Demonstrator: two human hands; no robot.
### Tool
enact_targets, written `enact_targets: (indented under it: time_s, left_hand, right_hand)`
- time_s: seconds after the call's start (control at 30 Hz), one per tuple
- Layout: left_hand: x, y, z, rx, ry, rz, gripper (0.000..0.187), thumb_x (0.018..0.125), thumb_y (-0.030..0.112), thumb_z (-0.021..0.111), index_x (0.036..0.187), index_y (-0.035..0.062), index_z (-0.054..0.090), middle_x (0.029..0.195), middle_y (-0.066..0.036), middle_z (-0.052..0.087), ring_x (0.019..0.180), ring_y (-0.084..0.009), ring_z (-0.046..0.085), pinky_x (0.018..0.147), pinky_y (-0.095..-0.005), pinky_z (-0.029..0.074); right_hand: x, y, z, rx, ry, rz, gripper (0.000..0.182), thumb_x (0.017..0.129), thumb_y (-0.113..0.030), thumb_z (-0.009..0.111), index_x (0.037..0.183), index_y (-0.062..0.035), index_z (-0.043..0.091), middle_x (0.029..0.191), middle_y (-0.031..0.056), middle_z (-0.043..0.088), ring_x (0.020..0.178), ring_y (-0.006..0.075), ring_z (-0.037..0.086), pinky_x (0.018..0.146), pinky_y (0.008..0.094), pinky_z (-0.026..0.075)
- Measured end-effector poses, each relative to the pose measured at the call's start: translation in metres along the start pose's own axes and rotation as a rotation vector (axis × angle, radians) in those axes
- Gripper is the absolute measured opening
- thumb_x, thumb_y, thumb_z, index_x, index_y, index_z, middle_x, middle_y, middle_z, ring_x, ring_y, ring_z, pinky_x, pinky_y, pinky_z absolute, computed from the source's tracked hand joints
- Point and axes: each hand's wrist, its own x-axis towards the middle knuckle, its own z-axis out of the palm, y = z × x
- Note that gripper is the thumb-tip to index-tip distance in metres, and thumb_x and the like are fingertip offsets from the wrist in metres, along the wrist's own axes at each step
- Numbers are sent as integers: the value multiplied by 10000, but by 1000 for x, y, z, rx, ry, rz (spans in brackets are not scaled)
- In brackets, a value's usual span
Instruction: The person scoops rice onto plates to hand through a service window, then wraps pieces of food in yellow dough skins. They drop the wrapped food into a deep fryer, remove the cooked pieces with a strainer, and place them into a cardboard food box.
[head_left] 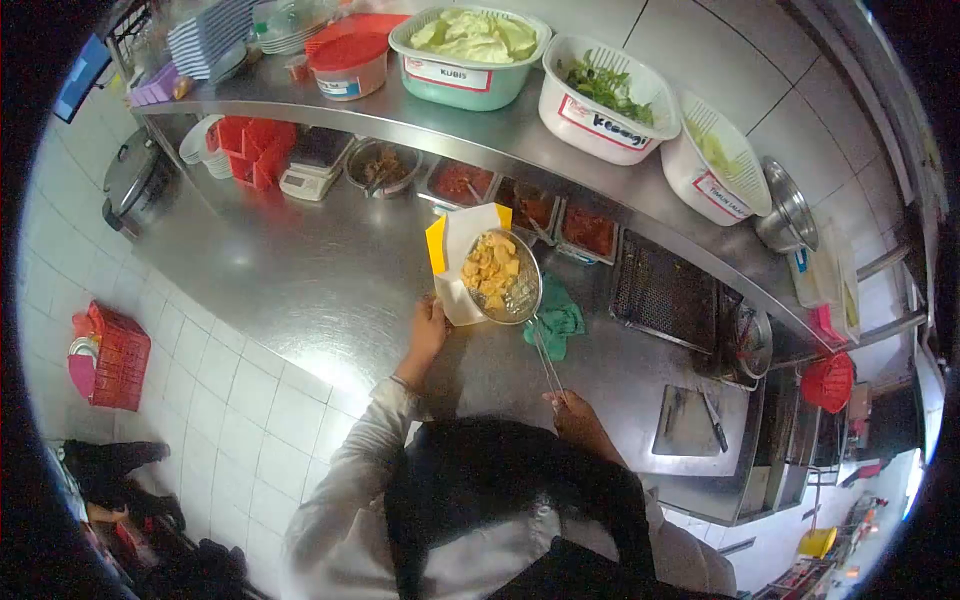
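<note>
My right hand [580, 418] grips the wire handle of a round mesh skimmer [522, 298]. Golden fried pieces [492, 266] lie in its bowl, which is tilted over a white and yellow paper food box [455, 240]. The box has its flaps raised, and the skimmer hides part of its inside. At the box's near left corner my left hand [428, 325] holds it with closed fingers. A green cloth [560, 318] lies on the steel counter just right of the skimmer.
Sauce trays [590, 228] and a bowl of food [382, 165] line the counter's back, beside a scale [308, 180]. Above runs a shelf with labelled vegetable tubs [470, 85]. A knife [714, 420] rests on a cutting board [680, 425] at right, near a black perforated tray [665, 290].
</note>
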Motion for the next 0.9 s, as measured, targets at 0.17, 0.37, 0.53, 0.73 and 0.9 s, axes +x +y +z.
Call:
enact_targets:
  time_s: [0.17,0.37,0.53,0.73,0.9]
  left_hand:
    - [13,3,0,-132,87,15,374,949,250,383,1173,-49,405,1035,-162,551,881,-219,572,731,-306,479]
    - [24,-10,5,-176,91,38,475,957,307,368,1304,-14,327,1055,-155,550,809,-198,588,681,-295,501]
    - [35,-42,6,-559,4,19,480,963,345,339,1310,12,331,1060,-147,553,710,-174,602,592,-280,514]
    - [37,-50,-2,-444,52,54,467,967,340,327,1270,-9,396,1073,-169,563,920,-234,577,800,-316,466]
    - [11,8,-1,-120,41,-55,499,966,313,333,1300,-57,340,1219,-231,478,1073,-311,506,912,-349,394]
  right_hand:
    - [-11,-19,5,-290,45,35,317,946,-290,372,1092,-54,525,652,92,531,564,204,544,542,341,436]
    - [-12,-6,18,-519,107,-99,273,926,-214,394,1127,-46,468,821,247,594,767,434,588,644,478,458]
    - [-22,-30,24,-518,132,2,265,907,-172,410,1130,-36,452,772,265,577,750,441,581,630,494,448]
    - [-23,-43,27,-569,190,-6,265,889,-136,427,1134,-34,432,700,268,565,697,457,574,580,505,436]
    - [-15,-16,23,-592,240,-93,276,881,-121,442,1146,-44,417,678,262,563,670,459,570,559,510,433]
